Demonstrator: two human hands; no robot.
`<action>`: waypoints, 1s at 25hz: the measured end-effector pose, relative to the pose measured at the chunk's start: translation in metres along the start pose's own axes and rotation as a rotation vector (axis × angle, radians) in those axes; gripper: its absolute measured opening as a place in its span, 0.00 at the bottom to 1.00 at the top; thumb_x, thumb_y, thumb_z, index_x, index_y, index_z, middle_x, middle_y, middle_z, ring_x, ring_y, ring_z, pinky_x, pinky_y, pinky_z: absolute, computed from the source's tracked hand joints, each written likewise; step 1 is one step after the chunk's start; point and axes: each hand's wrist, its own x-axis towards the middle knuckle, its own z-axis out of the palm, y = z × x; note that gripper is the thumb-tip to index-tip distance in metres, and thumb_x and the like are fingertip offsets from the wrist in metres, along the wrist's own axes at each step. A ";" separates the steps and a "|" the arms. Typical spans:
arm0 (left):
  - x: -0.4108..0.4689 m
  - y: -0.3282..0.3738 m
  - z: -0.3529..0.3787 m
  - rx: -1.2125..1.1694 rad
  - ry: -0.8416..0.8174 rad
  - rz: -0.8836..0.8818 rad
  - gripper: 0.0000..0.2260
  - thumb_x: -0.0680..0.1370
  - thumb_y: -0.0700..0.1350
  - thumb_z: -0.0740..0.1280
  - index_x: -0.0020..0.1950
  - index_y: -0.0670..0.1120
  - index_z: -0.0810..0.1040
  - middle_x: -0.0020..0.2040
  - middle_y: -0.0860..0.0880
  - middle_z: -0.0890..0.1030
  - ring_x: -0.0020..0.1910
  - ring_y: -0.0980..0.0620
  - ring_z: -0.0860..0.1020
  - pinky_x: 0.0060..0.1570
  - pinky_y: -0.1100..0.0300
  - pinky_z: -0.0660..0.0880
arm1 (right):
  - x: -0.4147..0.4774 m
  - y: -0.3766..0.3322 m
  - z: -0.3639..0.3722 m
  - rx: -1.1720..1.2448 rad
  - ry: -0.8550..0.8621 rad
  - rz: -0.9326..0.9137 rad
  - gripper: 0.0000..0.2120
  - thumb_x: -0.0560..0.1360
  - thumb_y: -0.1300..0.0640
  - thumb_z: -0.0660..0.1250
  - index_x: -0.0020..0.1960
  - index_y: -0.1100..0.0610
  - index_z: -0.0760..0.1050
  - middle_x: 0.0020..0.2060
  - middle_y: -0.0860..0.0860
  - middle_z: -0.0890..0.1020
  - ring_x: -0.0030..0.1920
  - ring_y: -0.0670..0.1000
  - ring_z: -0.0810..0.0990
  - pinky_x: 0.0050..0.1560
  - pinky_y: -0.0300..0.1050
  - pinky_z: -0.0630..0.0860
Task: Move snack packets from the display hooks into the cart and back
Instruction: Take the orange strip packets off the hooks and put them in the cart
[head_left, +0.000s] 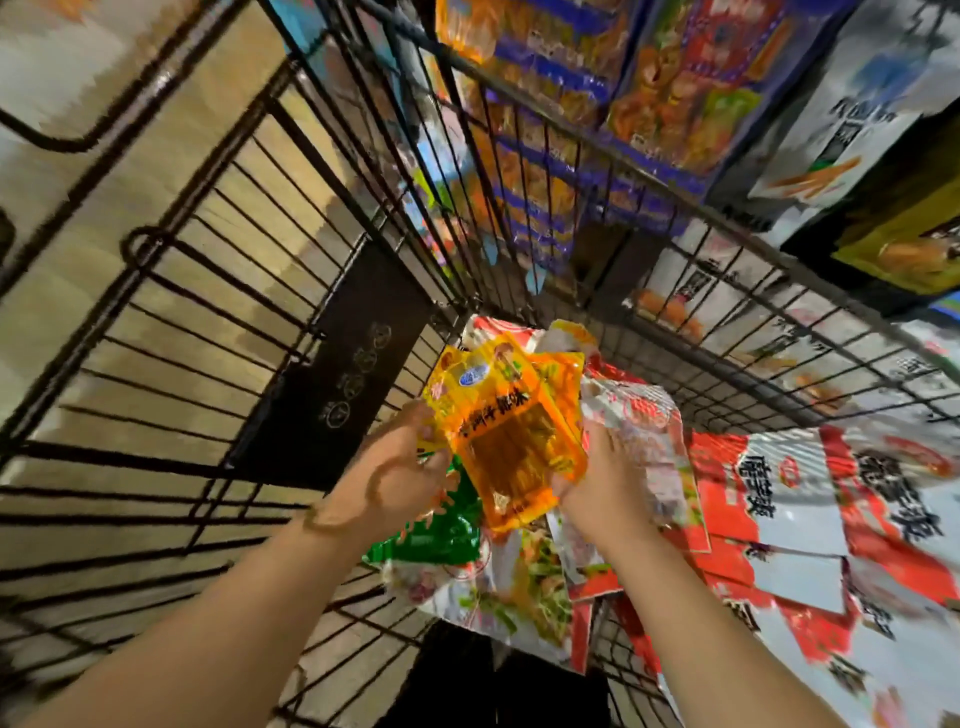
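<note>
Flat orange plastic snack packets (509, 415) are gripped between the left hand (400, 462) and right hand (597, 483), with red-and-white packets (779, 493) already piled below both hands in the black wire cart (260, 260), so the return trip seemingly remains.

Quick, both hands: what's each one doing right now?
Left hand: holding the orange snack packets by their left edge.
Right hand: holding the same packets at the lower right edge.

Fingertips of right hand (602, 483) hidden behind yellow packets (511, 426), display packets (675, 78) blurred, cart (337, 374) cropped by edges
</note>
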 end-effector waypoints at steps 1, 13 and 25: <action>0.002 -0.002 0.004 -0.030 -0.020 -0.007 0.14 0.83 0.47 0.65 0.68 0.54 0.72 0.55 0.57 0.78 0.45 0.68 0.80 0.35 0.71 0.77 | 0.007 0.003 0.008 -0.031 0.000 0.007 0.32 0.76 0.58 0.71 0.76 0.58 0.61 0.71 0.58 0.69 0.70 0.60 0.68 0.65 0.52 0.68; 0.012 -0.003 0.015 -0.175 -0.051 -0.184 0.18 0.81 0.50 0.69 0.70 0.54 0.70 0.65 0.51 0.79 0.57 0.51 0.80 0.49 0.57 0.79 | 0.045 -0.007 0.018 0.359 -0.207 0.326 0.10 0.81 0.67 0.61 0.60 0.62 0.76 0.64 0.61 0.78 0.56 0.59 0.78 0.36 0.40 0.77; 0.009 0.004 -0.003 -0.855 -0.158 -0.324 0.11 0.78 0.48 0.75 0.59 0.55 0.84 0.55 0.53 0.88 0.59 0.48 0.84 0.63 0.46 0.78 | 0.009 -0.009 -0.021 0.795 -0.280 0.041 0.17 0.75 0.47 0.74 0.62 0.45 0.78 0.57 0.51 0.85 0.54 0.51 0.85 0.52 0.50 0.83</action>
